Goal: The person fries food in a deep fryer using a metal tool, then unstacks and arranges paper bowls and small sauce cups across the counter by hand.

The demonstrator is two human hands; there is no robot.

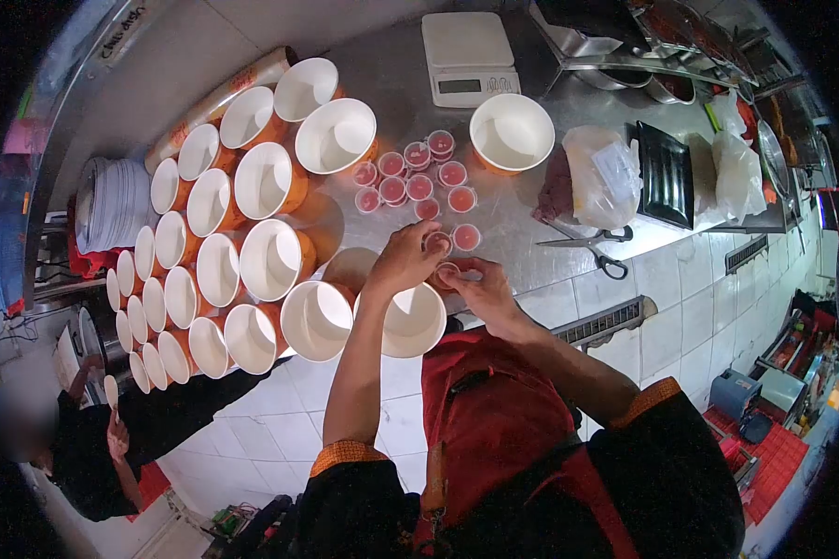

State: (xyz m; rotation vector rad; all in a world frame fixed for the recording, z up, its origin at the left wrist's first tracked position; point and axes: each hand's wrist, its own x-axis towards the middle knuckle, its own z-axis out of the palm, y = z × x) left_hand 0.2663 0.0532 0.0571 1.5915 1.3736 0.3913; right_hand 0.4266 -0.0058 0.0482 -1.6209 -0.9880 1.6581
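Note:
My left hand (405, 259) is closed around a small sauce cup (437, 244) near the front edge of the steel table. Just below it, the fingers of my right hand (485, 293) grip a second sauce cup (447, 274); its contents are hard to make out. Beyond my hands stand several sauce cups (420, 187) with reddish-pink contents, grouped close together, some apparently stacked. One cup (466, 237) sits right beside my fingers. Large white-lined paper bowls (272, 259) with orange outsides fill the left side in rows, and my left forearm passes over one of them.
A digital scale (469, 58) is at the back, with a lone paper bowl (512, 132) in front. To the right lie scissors (592, 243), a plastic bag (602, 177) and a black tray (665, 175). Stacked white lids (114, 205) stand far left. Another person (98, 456) is at lower left.

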